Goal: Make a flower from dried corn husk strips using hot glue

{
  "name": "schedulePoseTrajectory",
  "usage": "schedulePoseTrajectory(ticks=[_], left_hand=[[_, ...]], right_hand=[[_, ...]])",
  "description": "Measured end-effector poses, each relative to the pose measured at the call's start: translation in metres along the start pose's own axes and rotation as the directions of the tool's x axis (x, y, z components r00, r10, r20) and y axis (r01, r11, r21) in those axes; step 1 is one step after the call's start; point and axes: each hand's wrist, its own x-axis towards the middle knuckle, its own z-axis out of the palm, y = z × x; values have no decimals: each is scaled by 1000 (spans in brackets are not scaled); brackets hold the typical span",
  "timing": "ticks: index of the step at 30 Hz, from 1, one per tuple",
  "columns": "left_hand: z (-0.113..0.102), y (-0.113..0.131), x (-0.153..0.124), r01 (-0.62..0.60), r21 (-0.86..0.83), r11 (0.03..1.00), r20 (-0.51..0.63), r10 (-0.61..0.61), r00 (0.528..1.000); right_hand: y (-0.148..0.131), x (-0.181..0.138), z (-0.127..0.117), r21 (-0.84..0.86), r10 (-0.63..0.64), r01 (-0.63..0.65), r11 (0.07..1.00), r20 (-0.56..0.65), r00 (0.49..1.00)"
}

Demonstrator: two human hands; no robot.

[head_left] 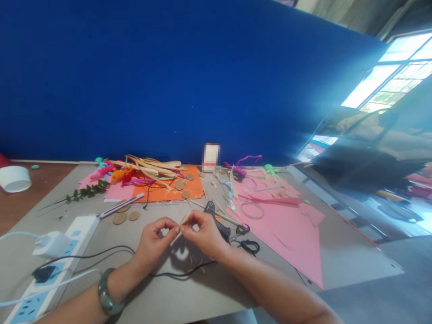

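Above the grey table (141,310), my left hand (155,240) and my right hand (204,234) meet fingertip to fingertip. Both pinch a thin tan strip (184,220), apparently dried husk; most of it is hidden by the fingers. A black glue gun (222,228) lies just beyond my right hand and is partly covered by it. Scissors with black handles (249,246) lie to the right of that wrist. A black cord (182,274) runs across the table below both hands.
A white power strip (83,227) with plugs stands left. Behind are a pen (121,205), cork-coloured discs (119,218), a leafy sprig (86,192), dried strips (153,164) and orange paper (165,194). Pink sheets (286,234) lie right; a blue panel (189,81) closes the back.
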Motion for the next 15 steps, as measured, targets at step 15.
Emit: schedulePoseTrajectory(ticks=[15], left_hand=[[1, -1, 0, -11, 29, 1000, -39, 12, 999]], right_hand=[[5, 2, -1, 8, 24, -24, 1000, -33, 999]])
